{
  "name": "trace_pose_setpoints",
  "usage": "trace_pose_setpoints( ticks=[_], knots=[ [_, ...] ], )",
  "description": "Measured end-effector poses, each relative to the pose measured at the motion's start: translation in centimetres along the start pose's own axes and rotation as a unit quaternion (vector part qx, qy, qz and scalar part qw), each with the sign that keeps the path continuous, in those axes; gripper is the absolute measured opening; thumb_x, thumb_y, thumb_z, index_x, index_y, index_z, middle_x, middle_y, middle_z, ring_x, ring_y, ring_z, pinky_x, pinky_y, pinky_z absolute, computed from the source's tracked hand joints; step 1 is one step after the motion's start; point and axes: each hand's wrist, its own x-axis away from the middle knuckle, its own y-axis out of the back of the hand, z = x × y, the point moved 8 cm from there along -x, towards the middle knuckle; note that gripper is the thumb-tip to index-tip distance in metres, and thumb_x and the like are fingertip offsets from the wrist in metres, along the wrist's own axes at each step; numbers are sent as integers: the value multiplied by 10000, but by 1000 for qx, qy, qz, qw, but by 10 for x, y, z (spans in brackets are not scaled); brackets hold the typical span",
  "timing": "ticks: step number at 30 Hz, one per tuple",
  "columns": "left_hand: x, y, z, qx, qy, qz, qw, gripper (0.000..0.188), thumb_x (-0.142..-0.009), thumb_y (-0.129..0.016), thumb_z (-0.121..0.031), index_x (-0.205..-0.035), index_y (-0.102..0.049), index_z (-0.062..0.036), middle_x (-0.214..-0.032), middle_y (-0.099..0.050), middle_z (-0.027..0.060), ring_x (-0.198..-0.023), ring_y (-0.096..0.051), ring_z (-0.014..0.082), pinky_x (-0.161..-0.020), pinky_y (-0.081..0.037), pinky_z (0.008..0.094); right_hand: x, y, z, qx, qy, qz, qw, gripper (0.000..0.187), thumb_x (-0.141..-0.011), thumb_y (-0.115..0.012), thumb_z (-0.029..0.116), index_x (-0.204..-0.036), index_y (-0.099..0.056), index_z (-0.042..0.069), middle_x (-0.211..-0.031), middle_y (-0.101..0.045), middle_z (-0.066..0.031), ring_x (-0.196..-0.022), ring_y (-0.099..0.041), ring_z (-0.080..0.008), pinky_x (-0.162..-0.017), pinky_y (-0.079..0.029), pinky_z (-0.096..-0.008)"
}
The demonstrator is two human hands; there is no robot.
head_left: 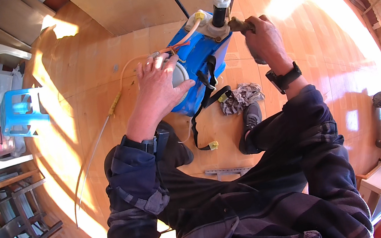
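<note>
A blue backpack sprayer tank [190, 99] stands on the floor between my feet. My left hand [158, 81] rests on its round white lid [179, 74], fingers and thumb spread apart. Closed in my right hand [266, 42] is a dark brownish object [238, 25], its far end against the base of the pump; its kind I cannot make out. The black pump cylinder [219, 16] rises from the tank's far end, its top pale and dirty. An orange hose [127, 65] runs from the tank, past my left hand, to a thin spray wand [89, 166] on the floor.
Black straps [207, 96] hang off the tank onto the floor. A crumpled cloth [242, 97] lies by my right shoe [251, 117]. Beyond the tank stands a wooden panel [139, 3]. A blue plastic stool [21, 113] and a dark chair [19, 215] are at the left.
</note>
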Motion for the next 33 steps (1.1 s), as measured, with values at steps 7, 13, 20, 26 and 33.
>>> trace_pose_setpoints(
  ticks=[7, 13, 20, 26, 33],
  knots=[
    [-3, -4, 0, -4, -3, 4, 1000, 791, -862, -821, -482, -1492, -606, -54, -1524, -571, 173, -1477, -448, 358, -1268, -289, 502, 59, -49, 63, -195, 214, 89, 953, 332, -885, -664, 66, -1216, -669, 89, -1213, -641, -207, -1026, -677, -482, -889, -578, -526],
    [4, -9, -6, -58, 23, 4, 998, 1021, -788, -872, -541, -1603, -467, -79, -1630, -429, 201, -1532, -345, 413, -1274, -257, 568, 36, -52, 37, -256, 107, 120, 953, 368, -887, -665, 48, -1254, -677, 32, -1244, -672, -200, -1136, -704, -391, -969, -574, -432],
    [10, -19, 1, -47, 75, -33, 996, 1012, -792, -866, -520, -1608, -449, -92, -1628, -426, 201, -1544, -340, 443, -1237, -266, 679, 15, -83, -65, -253, -92, 65, 961, 447, -864, -698, 211, -1243, -714, -25, -1129, -754, -256, -1102, -728, -389, -966, -566, -437],
    [-3, -16, 33, -45, 73, -53, 995, 966, -830, -819, -521, -1615, -460, -88, -1617, -440, 255, -1533, -372, 438, -1249, -297, 611, 21, -109, -125, -294, -190, 95, 932, 469, -869, -754, 247, -1221, -718, -62, -1080, -768, -225, -1003, -756, -318, -881, -585, -424],
    [-26, -1, 84, 5, 83, -50, 995, 932, -827, -814, -540, -1581, -528, -74, -1614, -475, 275, -1531, -410, 418, -1265, -344, 523, 36, -121, -129, -387, -262, 122, 875, 422, -895, -768, 225, -1193, -717, -69, -988, -740, -133, -893, -703, -211, -772, -555, -358]
  ],
)
